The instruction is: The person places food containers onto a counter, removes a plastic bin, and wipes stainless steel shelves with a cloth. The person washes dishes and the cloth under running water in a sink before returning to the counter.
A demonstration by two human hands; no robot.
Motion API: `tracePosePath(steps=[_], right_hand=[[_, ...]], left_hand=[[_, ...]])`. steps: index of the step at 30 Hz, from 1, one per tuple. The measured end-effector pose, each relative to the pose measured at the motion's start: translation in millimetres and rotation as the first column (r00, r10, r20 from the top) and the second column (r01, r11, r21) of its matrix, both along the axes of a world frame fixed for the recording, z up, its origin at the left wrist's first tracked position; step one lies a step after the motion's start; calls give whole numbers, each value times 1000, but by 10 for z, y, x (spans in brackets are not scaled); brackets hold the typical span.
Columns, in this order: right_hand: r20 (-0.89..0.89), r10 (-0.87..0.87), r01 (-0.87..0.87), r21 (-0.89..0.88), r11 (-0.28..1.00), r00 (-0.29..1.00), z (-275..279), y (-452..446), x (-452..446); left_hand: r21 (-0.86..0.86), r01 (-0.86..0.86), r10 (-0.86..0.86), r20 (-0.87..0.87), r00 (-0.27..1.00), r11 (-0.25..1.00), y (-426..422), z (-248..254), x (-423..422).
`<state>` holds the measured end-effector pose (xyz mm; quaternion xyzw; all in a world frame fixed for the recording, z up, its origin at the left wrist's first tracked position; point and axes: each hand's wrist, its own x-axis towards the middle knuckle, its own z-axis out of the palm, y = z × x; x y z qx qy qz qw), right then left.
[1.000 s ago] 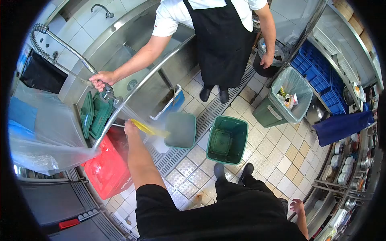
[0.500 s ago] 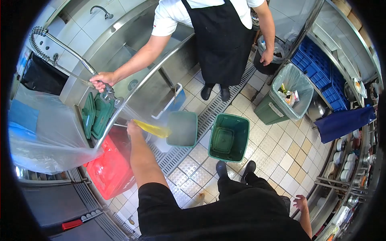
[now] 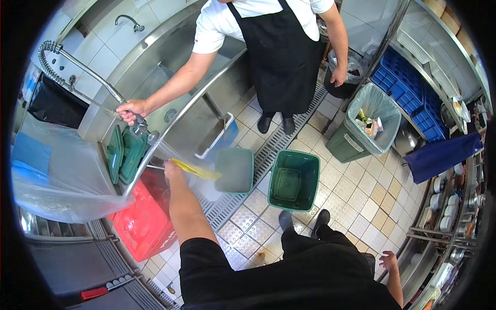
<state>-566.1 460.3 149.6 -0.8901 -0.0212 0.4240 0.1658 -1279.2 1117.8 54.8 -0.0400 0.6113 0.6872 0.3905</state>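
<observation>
My left hand (image 3: 170,168) is closed around one end of a yellow cloth-like item (image 3: 196,169), held out beneath the sink rail. Mist from the spray nozzle (image 3: 140,126) drifts over the yellow item and the nearer part of a green bin (image 3: 234,170). A co-worker's hand (image 3: 133,110) grips that nozzle. My right hand (image 3: 388,260) hangs low at the right, fingers apart and holding nothing. Another green bin (image 3: 293,181), open and upright, stands on the floor in front of my boots.
A red container (image 3: 142,222) stands at the left below a plastic sheet (image 3: 62,181). Green lids (image 3: 133,155) lean by the sink (image 3: 181,124). The co-worker (image 3: 284,62) stands opposite. A lined waste bin (image 3: 372,124) and crowded shelves (image 3: 447,206) are at the right.
The view has shifted slightly. My left hand still holds the yellow item, whose free end has swayed a little. Both green bins stay on the floor.
</observation>
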Motion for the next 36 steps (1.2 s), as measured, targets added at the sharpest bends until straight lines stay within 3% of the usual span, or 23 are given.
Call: tracePosePath(steps=[4, 6, 7, 9, 13, 19, 20, 21, 22, 24, 28, 30, 31, 33, 36], right_hand=[[-42, -79, 82, 71, 994, 996, -50, -86, 21], [-21, -24, 24, -3, 1000, 999, -32, -105, 17], [-19, -24, 24, -3, 1000, 1000, -11, -105, 7], [-2, -47, 47, -32, 998, 999, 25, -114, -39], [13, -4, 5, -41, 999, 1000, -121, -262, 59], [9, -34, 34, -5, 999, 999, -175, -337, 48], [5, -29, 29, -4, 1000, 1000, -154, -312, 30], [-2, -21, 21, -8, 1000, 1000, -142, -331, 5], [-21, -67, 68, 44, 997, 997, -183, -384, 9], [-15, -45, 45, 4, 999, 999, -197, -453, -1], [-14, -30, 29, -29, 999, 999, -101, -436, -85], [-4, -55, 55, -9, 998, 998, -116, -446, -119], [-7, -51, 51, -13, 999, 999, -102, -434, -117], [-2, -28, 28, -25, 999, 1000, -39, -355, -151], [34, -3, 3, 1, 1000, 999, -219, -503, -57]], left_hand=[[-118, 127, -134, -58, 989, 985, 3, -30, -40], [-206, 111, -159, -231, 960, 972, -18, -5, -1], [-206, 111, -159, -230, 960, 972, -26, 29, 45], [-45, -47, 47, 3, 999, 998, -65, 155, 173], [-79, -52, 50, -24, 998, 996, -100, 328, 312], [-57, -39, 36, -54, 998, 998, 111, -61, 2], [-364, 221, -378, -446, 811, 905, 200, -285, -259], [-703, 261, -743, -570, 350, 662, 199, -406, -428], [-713, 253, -750, -564, 346, 654, 97, -219, -344], [-861, -43, -860, -502, -88, 507, -139, 653, 217], [-839, -105, -834, -504, -225, 534, -206, 990, 385], [-834, -200, -808, -393, -439, 514, -195, 1041, 371], [-834, -204, -807, -387, -446, 513, -183, 1051, 353], [-803, -163, -708, -386, -592, 574, -158, 1064, 299], [-747, -124, -583, -391, -713, 653, -144, 1137, 222]])
